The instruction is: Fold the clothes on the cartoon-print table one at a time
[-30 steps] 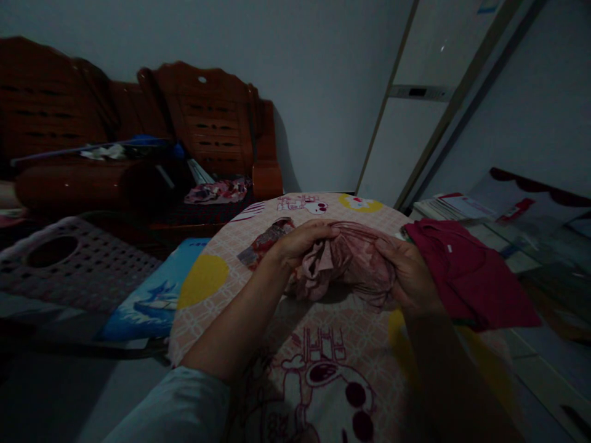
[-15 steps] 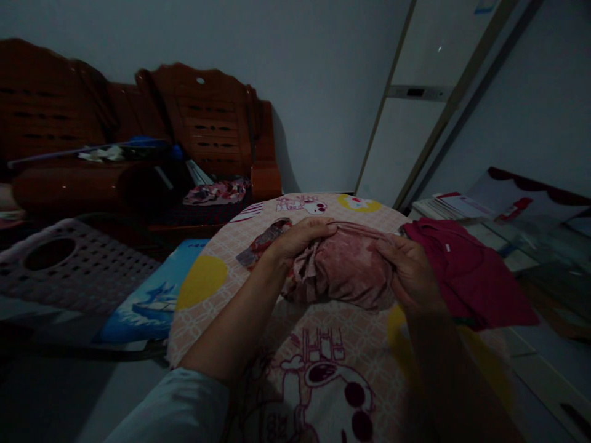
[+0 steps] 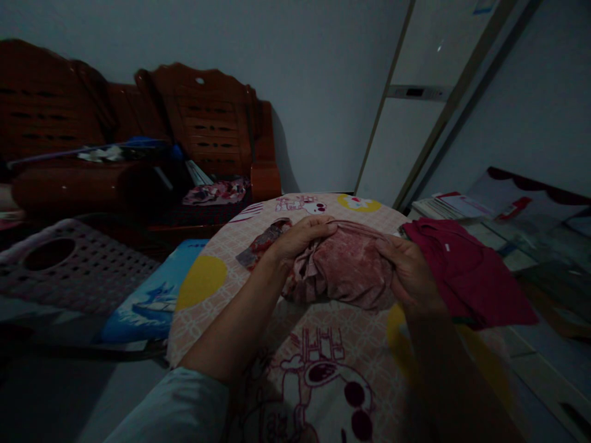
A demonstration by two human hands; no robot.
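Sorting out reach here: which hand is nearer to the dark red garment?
Right. The right hand, gripping the pink cloth, sits beside the dark red garment; the left hand grips the cloth's far side.

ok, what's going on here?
A person has both hands on a bunched pink cloth, held just above a round table with a cartoon-print cover. The left hand and the right hand each grip one end. A dark red garment lies on the table to the right.
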